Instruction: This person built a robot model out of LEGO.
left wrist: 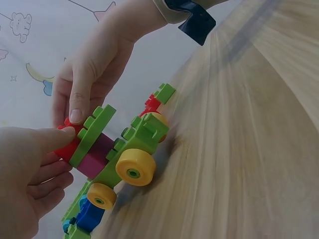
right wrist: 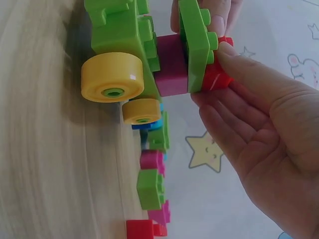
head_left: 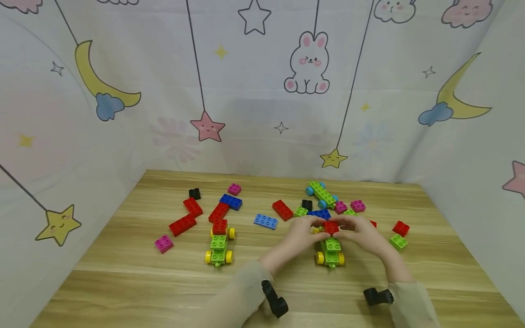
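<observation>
My left hand (head_left: pixel 298 234) and right hand (head_left: pixel 365 233) pinch a small red brick (head_left: pixel 331 227) from both sides, thumbs near its front. In the right wrist view, the red brick sits on a green plate (right wrist: pixel 194 45), which rests on a purple brick (right wrist: pixel 171 64). These top a green car base (left wrist: pixel 142 134) with yellow wheels (left wrist: pixel 135 167), standing on the table. To the left on the table is a similar green car (head_left: pixel 218 248) with yellow wheels and a red brick on top.
Behind the hands stands a green car base (head_left: pixel 321 193) with blue wheels. Loose red, blue, pink, green and black bricks lie around, among them a light-blue brick (head_left: pixel 265 221) and a pink brick (head_left: pixel 164 243). A printed cloth (head_left: pixel 262 109) hangs behind the wooden table (head_left: pixel 135 282).
</observation>
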`<state>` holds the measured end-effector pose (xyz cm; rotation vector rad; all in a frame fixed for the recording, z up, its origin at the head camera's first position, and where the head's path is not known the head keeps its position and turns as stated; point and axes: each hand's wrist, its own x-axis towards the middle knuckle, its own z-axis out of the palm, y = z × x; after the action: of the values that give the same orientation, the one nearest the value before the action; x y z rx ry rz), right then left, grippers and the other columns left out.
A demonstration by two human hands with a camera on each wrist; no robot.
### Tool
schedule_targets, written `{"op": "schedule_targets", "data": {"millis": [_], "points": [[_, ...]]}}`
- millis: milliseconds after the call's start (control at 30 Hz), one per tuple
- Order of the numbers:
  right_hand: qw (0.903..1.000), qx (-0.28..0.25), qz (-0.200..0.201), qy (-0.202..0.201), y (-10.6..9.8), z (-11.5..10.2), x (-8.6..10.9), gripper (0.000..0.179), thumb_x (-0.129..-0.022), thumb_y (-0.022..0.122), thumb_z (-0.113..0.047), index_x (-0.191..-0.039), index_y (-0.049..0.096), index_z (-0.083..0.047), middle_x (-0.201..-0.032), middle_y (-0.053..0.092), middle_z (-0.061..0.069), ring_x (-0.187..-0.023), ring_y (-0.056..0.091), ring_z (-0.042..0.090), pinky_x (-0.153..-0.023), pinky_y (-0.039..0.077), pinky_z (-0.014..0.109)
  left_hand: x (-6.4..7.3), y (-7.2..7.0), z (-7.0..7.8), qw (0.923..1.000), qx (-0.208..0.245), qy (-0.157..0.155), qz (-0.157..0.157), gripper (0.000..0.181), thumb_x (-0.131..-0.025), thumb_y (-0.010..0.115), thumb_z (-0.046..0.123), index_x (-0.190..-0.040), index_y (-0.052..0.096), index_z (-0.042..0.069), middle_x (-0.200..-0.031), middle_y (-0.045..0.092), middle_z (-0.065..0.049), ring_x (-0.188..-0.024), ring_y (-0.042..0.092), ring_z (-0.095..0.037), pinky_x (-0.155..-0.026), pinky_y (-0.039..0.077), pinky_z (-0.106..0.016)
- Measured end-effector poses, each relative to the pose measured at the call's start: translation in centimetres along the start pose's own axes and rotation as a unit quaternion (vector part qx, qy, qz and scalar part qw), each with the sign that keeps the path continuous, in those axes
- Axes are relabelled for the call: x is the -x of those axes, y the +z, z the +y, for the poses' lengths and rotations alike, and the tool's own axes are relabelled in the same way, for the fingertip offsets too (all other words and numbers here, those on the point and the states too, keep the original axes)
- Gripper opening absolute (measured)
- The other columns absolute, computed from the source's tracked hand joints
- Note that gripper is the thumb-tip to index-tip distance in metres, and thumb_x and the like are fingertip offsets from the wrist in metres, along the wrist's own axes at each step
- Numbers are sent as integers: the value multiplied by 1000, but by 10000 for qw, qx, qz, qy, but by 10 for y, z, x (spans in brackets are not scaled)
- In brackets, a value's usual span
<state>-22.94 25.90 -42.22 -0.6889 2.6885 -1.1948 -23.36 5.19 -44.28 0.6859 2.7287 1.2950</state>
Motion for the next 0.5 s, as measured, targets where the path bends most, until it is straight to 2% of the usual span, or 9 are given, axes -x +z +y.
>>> {"op": "schedule_targets", "data": {"millis": [267, 500], "points": [[9999, -87, -19, 112, -8, 12, 5, 44, -95, 65, -19, -130, 57, 7, -127, 61, 26, -115, 60, 44, -89, 56, 40, -9, 9, 7, 9998, 100, -107, -133, 40, -91, 70, 30, -124, 67, 10, -121, 69, -3, -111, 64, -16, -92, 52, -27], [9999, -117, -52, 100, -12, 11, 7, 43, -95, 64, -15, -129, 56, 10, -125, 61, 28, -113, 61, 43, -88, 56, 37, -12, 14, 9, 9998, 96, -98, -158, 39, -91, 70, 30, -124, 67, 10, -121, 69, -2, -110, 63, -14, -91, 52, -25]]}}
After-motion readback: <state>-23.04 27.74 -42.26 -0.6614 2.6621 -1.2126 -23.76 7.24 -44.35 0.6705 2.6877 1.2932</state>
